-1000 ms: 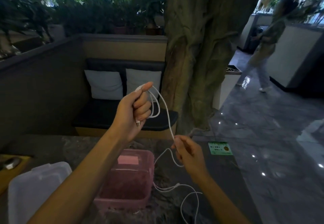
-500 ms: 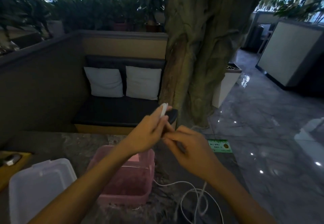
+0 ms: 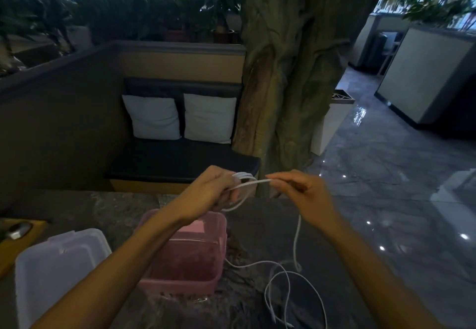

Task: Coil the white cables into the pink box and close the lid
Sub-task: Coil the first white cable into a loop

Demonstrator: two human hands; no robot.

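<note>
Above pink box (image 3: 195,274), both hands raised. Left hand (image 3: 208,194) clenched round several loops of white cable (image 3: 297,236). Right hand (image 3: 300,194) pinches taut strand just beside it, thumb and fingertips closed on cable. Rest of cable hangs down, sprawls in loose curls on dark stone counter (image 3: 257,225) right of box. Box open; clear lid (image 3: 59,269) lying to its left.

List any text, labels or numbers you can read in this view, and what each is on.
No text can be read in this view.
The pink label on the pink box appears blank or too blurred to read.
The clear lid, the white cable and the countertop show no print.
</note>
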